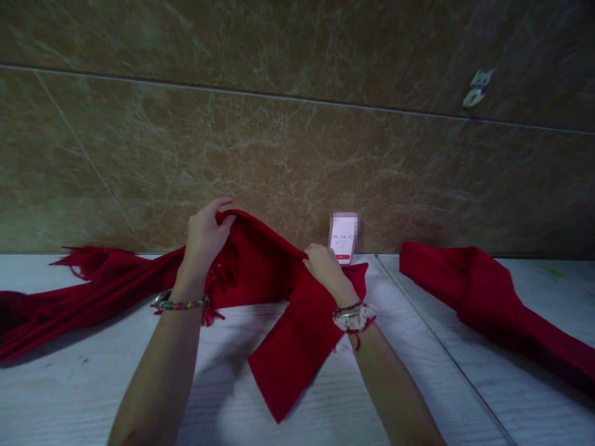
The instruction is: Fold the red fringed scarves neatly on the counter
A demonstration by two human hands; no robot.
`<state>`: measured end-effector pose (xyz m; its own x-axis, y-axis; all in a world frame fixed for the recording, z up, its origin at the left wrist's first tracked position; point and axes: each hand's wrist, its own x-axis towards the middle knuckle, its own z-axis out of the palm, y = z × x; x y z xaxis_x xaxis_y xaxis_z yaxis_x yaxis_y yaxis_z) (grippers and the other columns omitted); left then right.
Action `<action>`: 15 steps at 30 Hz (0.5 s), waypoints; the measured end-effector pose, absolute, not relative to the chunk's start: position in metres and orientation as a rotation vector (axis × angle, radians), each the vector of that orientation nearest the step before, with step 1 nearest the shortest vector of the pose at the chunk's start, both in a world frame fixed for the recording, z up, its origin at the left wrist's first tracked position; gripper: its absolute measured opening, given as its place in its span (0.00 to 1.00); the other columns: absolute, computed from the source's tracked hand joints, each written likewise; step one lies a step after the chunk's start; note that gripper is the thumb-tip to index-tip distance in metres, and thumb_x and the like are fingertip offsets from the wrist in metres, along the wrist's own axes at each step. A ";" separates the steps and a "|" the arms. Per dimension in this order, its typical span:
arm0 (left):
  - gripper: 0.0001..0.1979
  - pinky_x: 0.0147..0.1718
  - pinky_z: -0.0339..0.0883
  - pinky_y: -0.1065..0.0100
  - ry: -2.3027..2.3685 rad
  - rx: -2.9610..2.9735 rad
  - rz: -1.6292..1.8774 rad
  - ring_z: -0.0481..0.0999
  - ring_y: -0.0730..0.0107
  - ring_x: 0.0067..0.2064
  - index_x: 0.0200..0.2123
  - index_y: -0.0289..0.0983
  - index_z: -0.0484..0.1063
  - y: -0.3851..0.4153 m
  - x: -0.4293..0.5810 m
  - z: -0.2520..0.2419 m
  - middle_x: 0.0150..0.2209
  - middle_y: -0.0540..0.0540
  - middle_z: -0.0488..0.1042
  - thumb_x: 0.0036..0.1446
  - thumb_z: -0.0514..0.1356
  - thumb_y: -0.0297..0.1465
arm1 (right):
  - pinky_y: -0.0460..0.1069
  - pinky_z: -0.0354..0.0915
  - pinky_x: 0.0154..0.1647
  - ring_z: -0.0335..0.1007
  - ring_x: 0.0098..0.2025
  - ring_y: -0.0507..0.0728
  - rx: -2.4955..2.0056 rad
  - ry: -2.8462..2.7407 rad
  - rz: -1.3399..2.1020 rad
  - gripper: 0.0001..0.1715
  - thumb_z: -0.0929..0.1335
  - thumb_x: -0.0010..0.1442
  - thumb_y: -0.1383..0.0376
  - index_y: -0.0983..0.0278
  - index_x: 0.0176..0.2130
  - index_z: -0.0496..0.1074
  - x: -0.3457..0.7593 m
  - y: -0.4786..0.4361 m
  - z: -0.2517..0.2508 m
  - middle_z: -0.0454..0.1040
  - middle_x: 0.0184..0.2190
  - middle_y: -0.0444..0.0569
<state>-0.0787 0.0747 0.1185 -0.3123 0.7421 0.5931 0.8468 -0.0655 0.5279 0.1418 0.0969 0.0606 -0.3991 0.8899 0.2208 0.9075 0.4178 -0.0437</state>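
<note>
Pinching the top edge of a matte red scarf with both left grip and right grip, just below centre frame. Looks flat and smooth there, ending in a square-cornered flap lower down, with stringy fringe bunched near the left grip. Can't tell if joined to the long, rumpled red cloth at left. Also spotting a folded red length at right, a slim phone leaning on the veined brown wall, and pale wood-grain bench underneath.

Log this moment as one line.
left hand: pinching red cloth by upper edge; right hand: holding same cloth; phone: upright by wall
</note>
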 end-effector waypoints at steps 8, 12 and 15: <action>0.18 0.40 0.64 0.71 -1.844 -1.553 -1.551 0.72 0.73 0.35 0.46 0.36 0.70 0.057 -0.081 0.132 0.34 0.49 0.74 0.50 0.55 0.25 | 0.51 0.60 0.44 0.66 0.40 0.56 -1.194 -1.753 -0.352 0.10 0.62 0.55 0.71 0.64 0.33 0.71 0.190 0.071 0.119 0.73 0.34 0.50; 0.18 0.40 0.65 0.69 -1.737 -1.330 -1.582 0.73 0.70 0.37 0.48 0.35 0.68 0.046 -0.087 0.139 0.36 0.47 0.74 0.51 0.54 0.27 | 0.53 0.59 0.45 0.66 0.41 0.58 -1.292 -1.622 -0.496 0.11 0.61 0.56 0.69 0.65 0.33 0.72 0.196 0.058 0.130 0.72 0.35 0.52; 0.19 0.43 0.64 0.61 -2.118 -1.392 -1.187 0.73 0.60 0.43 0.50 0.35 0.65 0.051 -0.104 0.129 0.41 0.41 0.74 0.53 0.53 0.29 | 0.51 0.60 0.43 0.68 0.41 0.58 -1.584 -1.893 -0.364 0.13 0.60 0.57 0.70 0.67 0.32 0.73 0.199 0.069 0.119 0.73 0.36 0.54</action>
<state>-0.1036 0.0505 0.1287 -0.4614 0.5881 0.6642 0.8736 0.1704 0.4559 0.1989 0.0689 0.1186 -0.0731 0.7781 0.6238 0.9539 0.2371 -0.1839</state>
